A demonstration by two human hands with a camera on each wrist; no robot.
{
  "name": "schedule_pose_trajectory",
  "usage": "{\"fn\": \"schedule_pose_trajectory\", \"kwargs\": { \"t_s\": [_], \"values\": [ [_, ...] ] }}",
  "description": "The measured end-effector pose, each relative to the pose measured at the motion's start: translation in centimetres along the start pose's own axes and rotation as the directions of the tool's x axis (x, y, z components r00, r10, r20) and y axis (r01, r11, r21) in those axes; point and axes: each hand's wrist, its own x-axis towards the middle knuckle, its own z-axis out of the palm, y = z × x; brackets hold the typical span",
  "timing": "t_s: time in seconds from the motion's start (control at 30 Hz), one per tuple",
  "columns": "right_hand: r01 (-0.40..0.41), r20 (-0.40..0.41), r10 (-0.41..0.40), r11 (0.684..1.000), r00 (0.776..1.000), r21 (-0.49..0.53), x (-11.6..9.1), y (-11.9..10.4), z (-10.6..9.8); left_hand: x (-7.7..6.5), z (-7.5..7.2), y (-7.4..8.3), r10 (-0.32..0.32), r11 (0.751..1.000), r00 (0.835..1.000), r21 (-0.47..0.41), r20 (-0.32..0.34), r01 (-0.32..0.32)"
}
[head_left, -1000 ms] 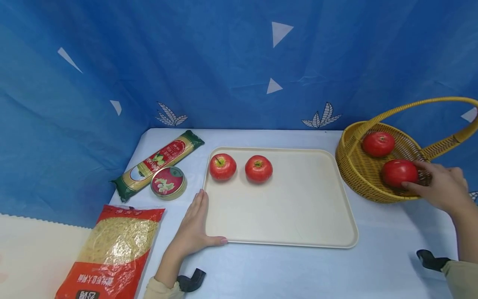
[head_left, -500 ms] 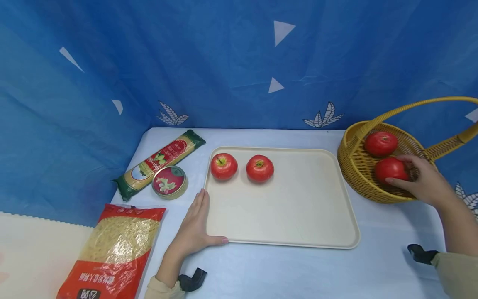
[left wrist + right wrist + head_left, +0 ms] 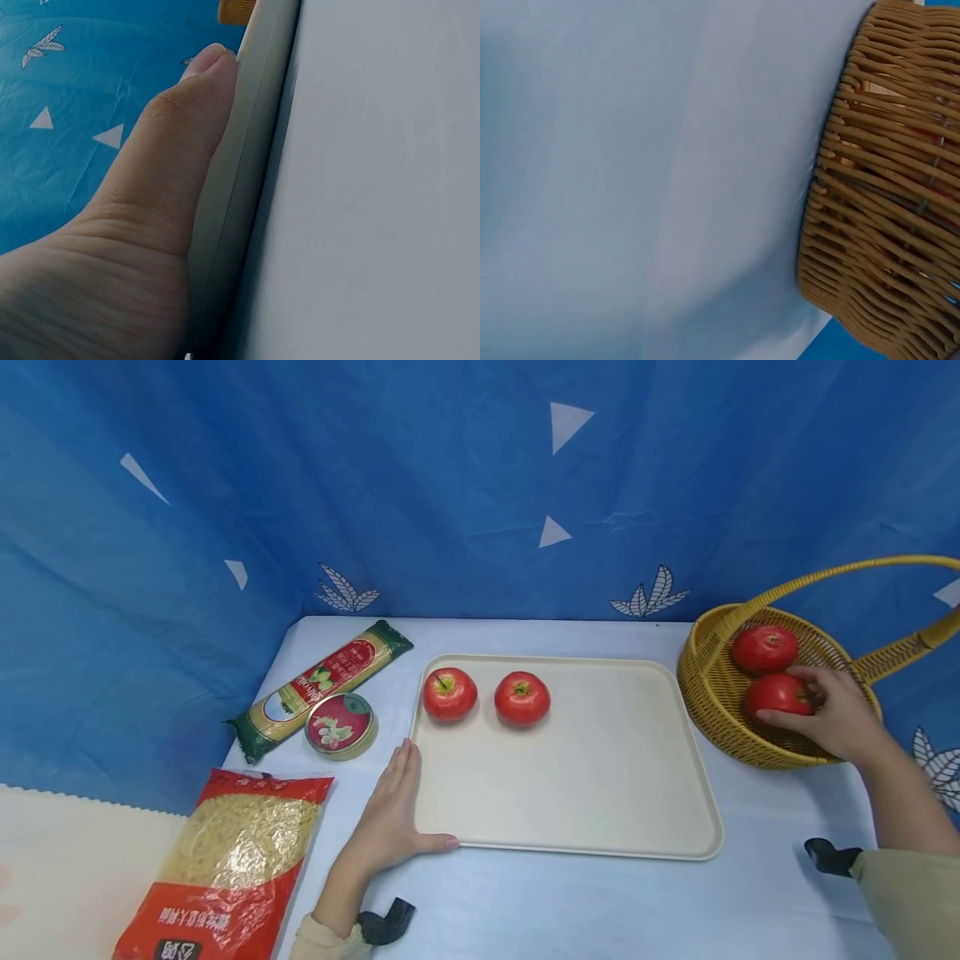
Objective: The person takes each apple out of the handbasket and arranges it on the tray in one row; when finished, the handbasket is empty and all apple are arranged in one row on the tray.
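My left hand (image 3: 386, 818) rests at the near left corner of a cream rectangular tray (image 3: 585, 802), straight fingers along its left side and thumb along the front edge. In the left wrist view the thumb (image 3: 161, 157) lies against the tray's side (image 3: 247, 150). Two red apples (image 3: 449, 694) sit side by side near the tray's back left. Inside the yellow wicker basket (image 3: 712, 714), my right hand (image 3: 843, 714) grips a red apple (image 3: 778, 694) between thumb and fingers. Another red apple (image 3: 765, 649) lies just behind it. The right wrist view shows only the basket's woven side (image 3: 889, 187) and tablecloth.
The basket's tall handle (image 3: 847, 568) arches over its opening. Left of the tray lie a long pasta packet (image 3: 318, 689), a round tin (image 3: 340, 727) and a red bag of pasta (image 3: 232, 860). A blue curtain (image 3: 450, 485) hangs behind the table.
My right hand has shifted left inside the basket with the apple, bringing it close to the other one. The left hand and tray have stayed in place.
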Motion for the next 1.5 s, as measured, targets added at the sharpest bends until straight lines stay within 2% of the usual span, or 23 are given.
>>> {"fn": "schedule_pose_trajectory", "kwargs": {
  "t_s": [0.23,0.4,0.53,0.8,1.07,1.33,1.5],
  "values": [
    [-0.070,0.054,0.070,0.998,0.996,-0.010,0.5,0.3,0.2,0.0,0.1,-0.1,-0.004,1.000,1.000,0.002,0.007,0.004],
    [-0.008,0.054,0.010,0.999,0.999,-0.039,0.7,0.4,0.4,0.1,0.2,-0.1,0.000,1.000,1.000,0.002,0.003,0.000],
    [0.033,0.087,-0.028,0.998,0.996,-0.053,0.8,0.4,0.5,0.1,0.2,-0.2,0.006,1.000,1.000,0.007,-0.003,-0.006],
    [0.018,0.098,-0.019,1.000,0.995,0.004,0.8,0.5,0.6,0.1,0.2,-0.2,0.012,1.000,1.000,0.016,-0.009,-0.012],
    [-0.002,0.164,-0.005,0.999,0.986,0.041,1.0,0.3,0.8,0.1,0.2,-0.3,0.013,1.000,1.000,0.015,-0.012,-0.013],
    [0.001,0.125,0.000,1.000,0.992,-0.008,1.1,0.1,1.1,0.1,0.2,-0.2,-0.001,1.000,1.000,0.016,-0.003,0.001],
    [0.019,0.013,-0.018,0.999,1.000,-0.048,0.9,-0.1,1.0,0.1,0.2,-0.1,-0.005,1.000,1.000,0.012,-0.002,0.005]
  ]
}}
